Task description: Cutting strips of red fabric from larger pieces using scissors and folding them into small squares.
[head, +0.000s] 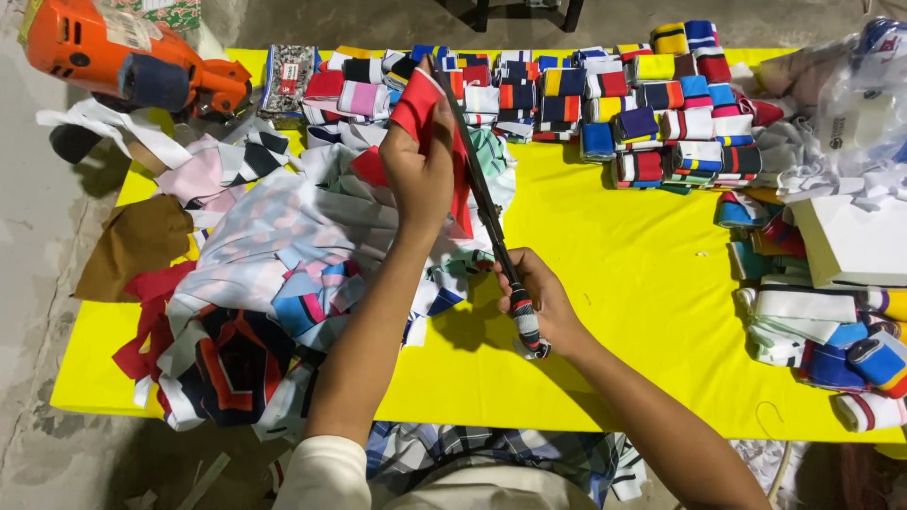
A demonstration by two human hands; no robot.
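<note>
My left hand [419, 168] holds up a red piece of fabric [417, 106] above the yellow sheet [614, 283]. My right hand [539, 302] grips the wrapped handles of long dark scissors [484, 194], whose blades run up along the right edge of the red fabric. Beneath my left arm lies a heap of cut fabric scraps [274, 274] in white, blue, red and black.
Rows of folded striped collar bands [605, 104] line the far edge. More bands [831, 340] and a white box [855, 241] lie at right, with plastic bags [864, 94] behind. An orange power tool [123, 57] sits far left. A brown cloth [137, 241] lies at the left edge.
</note>
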